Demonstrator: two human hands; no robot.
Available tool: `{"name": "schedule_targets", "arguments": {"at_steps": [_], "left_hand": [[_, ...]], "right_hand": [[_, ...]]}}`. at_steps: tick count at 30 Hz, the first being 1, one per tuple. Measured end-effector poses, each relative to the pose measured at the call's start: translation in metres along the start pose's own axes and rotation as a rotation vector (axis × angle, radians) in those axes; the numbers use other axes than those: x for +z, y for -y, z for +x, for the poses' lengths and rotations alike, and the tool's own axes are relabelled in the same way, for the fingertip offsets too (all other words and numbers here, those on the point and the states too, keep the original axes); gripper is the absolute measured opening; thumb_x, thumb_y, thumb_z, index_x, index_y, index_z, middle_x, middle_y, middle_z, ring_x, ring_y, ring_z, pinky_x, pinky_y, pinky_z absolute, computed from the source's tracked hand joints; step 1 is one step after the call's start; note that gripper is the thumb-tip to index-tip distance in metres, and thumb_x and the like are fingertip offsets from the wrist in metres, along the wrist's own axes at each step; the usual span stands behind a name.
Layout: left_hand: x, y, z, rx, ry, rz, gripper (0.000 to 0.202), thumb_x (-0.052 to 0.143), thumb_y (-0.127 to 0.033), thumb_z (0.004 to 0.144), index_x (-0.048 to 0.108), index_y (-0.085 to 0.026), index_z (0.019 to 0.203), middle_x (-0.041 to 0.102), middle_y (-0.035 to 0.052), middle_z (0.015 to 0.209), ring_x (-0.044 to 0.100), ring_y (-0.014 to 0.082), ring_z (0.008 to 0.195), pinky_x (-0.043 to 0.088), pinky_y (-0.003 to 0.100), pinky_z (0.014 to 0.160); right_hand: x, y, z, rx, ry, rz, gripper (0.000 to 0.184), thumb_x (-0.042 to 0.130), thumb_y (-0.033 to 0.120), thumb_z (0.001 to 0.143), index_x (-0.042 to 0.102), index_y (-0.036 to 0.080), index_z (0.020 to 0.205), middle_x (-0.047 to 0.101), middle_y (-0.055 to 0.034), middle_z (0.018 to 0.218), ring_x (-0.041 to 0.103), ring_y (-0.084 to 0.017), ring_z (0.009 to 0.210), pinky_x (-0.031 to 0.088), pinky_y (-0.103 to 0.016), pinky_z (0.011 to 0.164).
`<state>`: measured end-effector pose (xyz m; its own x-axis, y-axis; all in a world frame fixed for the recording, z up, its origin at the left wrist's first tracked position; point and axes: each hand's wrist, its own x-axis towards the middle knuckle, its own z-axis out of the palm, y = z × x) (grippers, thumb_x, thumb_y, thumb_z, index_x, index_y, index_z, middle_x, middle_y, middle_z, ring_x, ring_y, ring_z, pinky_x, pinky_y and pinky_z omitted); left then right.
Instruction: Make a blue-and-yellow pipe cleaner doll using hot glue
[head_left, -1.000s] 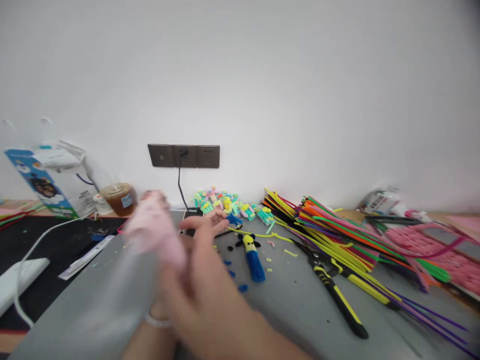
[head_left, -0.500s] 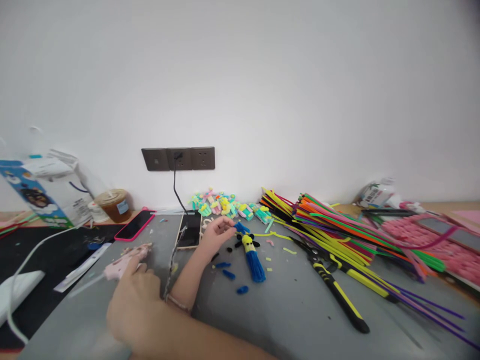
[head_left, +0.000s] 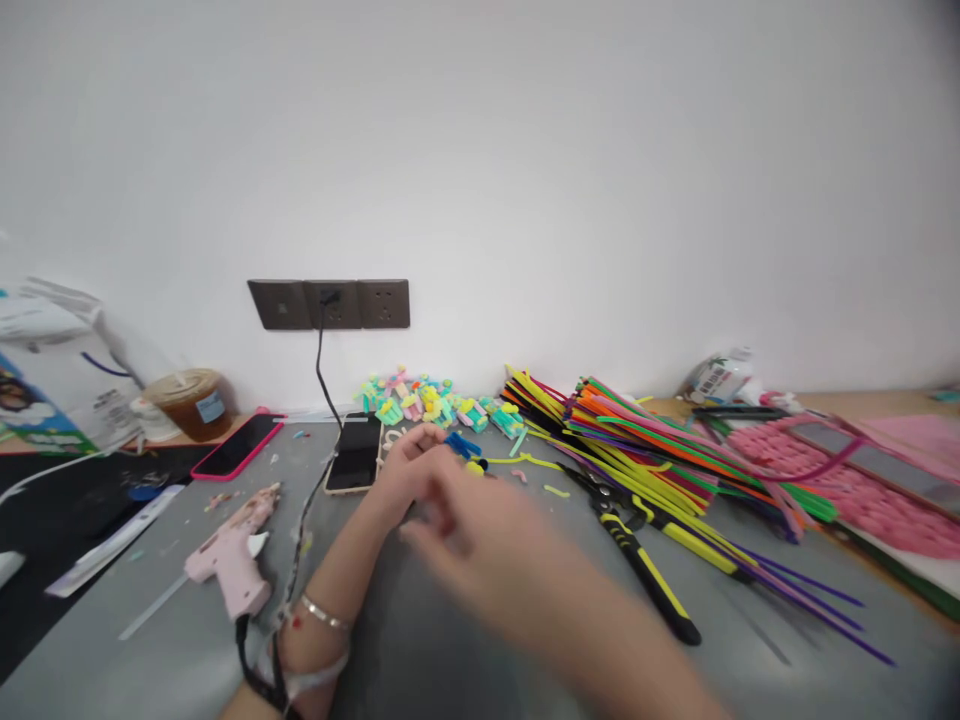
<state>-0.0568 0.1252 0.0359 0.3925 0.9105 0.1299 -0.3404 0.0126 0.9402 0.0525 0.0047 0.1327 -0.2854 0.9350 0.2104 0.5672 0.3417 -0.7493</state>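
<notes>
Grey tabletop (head_left: pixel 427 650) below, and left hand (head_left: pixel 406 463) pinches a blue piece (head_left: pixel 464 446); right hand (head_left: pixel 499 545) blurs nearby, its grip loosely parted!

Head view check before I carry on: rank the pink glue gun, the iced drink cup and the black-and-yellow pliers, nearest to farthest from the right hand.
From the right hand:
1. Black-and-yellow pliers: just to its right.
2. Pink glue gun: to its left, beyond the left forearm.
3. Iced drink cup: far left, back near the wall.
</notes>
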Motion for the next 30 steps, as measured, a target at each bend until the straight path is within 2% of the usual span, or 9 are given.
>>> {"name": "schedule_targets", "arguments": {"at_steps": [1,2,4,7,9,13,19,25,30], "left_hand": [[0.001,-0.002,0.0,0.005,-0.003,-0.028,0.03,0.081,-0.035,0.066,0.061,-0.018,0.08,0.059,-0.0048,0.058,0.051,0.0092,0.054,0.04,0.021,0.057],[0.001,-0.004,0.0,0.007,-0.004,-0.051,0.029,0.081,-0.034,0.066,0.061,-0.018,0.079,0.059,-0.0049,0.058,0.052,0.0092,0.055,0.041,0.021,0.057],[0.003,-0.007,-0.001,0.003,-0.003,-0.085,0.029,0.081,-0.033,0.066,0.06,-0.018,0.077,0.059,-0.0047,0.059,0.053,0.0089,0.056,0.041,0.02,0.058],[0.004,-0.008,-0.003,-0.013,0.025,-0.123,0.026,0.081,-0.03,0.066,0.06,-0.017,0.075,0.059,-0.0041,0.06,0.054,0.0092,0.058,0.041,0.021,0.059],[0.004,-0.008,-0.003,-0.013,0.047,-0.127,0.024,0.081,-0.029,0.068,0.061,-0.017,0.075,0.059,-0.0034,0.06,0.055,0.0094,0.058,0.041,0.021,0.059],[0.003,-0.006,-0.004,-0.013,0.06,-0.118,0.025,0.082,-0.03,0.068,0.062,-0.016,0.075,0.061,-0.0022,0.062,0.055,0.0093,0.058,0.041,0.021,0.059],[0.004,-0.008,-0.005,-0.026,0.068,-0.116,0.027,0.084,-0.031,0.066,0.063,-0.016,0.076,0.06,-0.0028,0.062,0.056,0.0101,0.059,0.042,0.021,0.059],[0.004,-0.011,-0.009,-0.014,0.147,-0.134,0.031,0.086,-0.033,0.065,0.062,-0.015,0.075,0.06,-0.0017,0.07,0.056,0.0091,0.06,0.043,0.021,0.059],[0.006,-0.015,-0.013,0.009,0.252,-0.107,0.033,0.086,-0.035,0.066,0.062,-0.015,0.075,0.062,0.0011,0.076,0.056,0.01,0.062,0.043,0.021,0.058]], "right_hand": [[-0.023,-0.021,-0.003,0.125,-0.019,-0.051,0.004,0.055,0.025,0.086,0.057,0.022,0.088,0.058,-0.0009,0.068,0.052,-0.017,0.059,0.038,-0.029,0.055],[-0.04,-0.042,-0.006,0.181,-0.039,-0.066,0.006,0.055,0.025,0.085,0.056,0.021,0.08,0.056,0.0002,0.065,0.05,-0.016,0.058,0.036,-0.027,0.054],[-0.059,-0.082,-0.01,0.218,0.004,-0.082,0.01,0.055,0.023,0.083,0.057,0.019,0.074,0.058,-0.0007,0.067,0.05,-0.015,0.061,0.036,-0.026,0.055],[-0.051,-0.124,-0.015,0.291,0.101,-0.121,0.006,0.059,0.018,0.075,0.063,0.018,0.07,0.057,0.0007,0.062,0.049,-0.014,0.058,0.035,-0.025,0.055],[-0.038,-0.135,-0.017,0.313,0.125,-0.182,0.007,0.06,0.015,0.073,0.065,0.018,0.071,0.058,0.0008,0.063,0.051,-0.014,0.059,0.034,-0.025,0.056],[-0.023,-0.135,-0.018,0.37,0.142,-0.347,0.014,0.057,0.009,0.075,0.067,0.018,0.075,0.063,-0.0018,0.07,0.056,-0.016,0.066,0.034,-0.025,0.06],[-0.03,-0.132,-0.02,0.386,0.152,-0.363,0.012,0.054,0.013,0.083,0.063,0.017,0.078,0.065,-0.0059,0.077,0.057,-0.019,0.071,0.035,-0.028,0.064],[-0.06,-0.112,0.003,0.197,-0.011,0.107,0.024,0.056,0.039,0.088,0.059,0.018,0.076,0.055,-0.0006,0.07,0.046,-0.015,0.064,0.033,-0.027,0.058],[-0.055,-0.105,0.035,0.216,0.052,0.736,0.037,0.074,0.05,0.074,0.053,0.019,0.073,0.038,0.0077,0.058,0.026,-0.008,0.049,0.021,-0.023,0.048]]}}
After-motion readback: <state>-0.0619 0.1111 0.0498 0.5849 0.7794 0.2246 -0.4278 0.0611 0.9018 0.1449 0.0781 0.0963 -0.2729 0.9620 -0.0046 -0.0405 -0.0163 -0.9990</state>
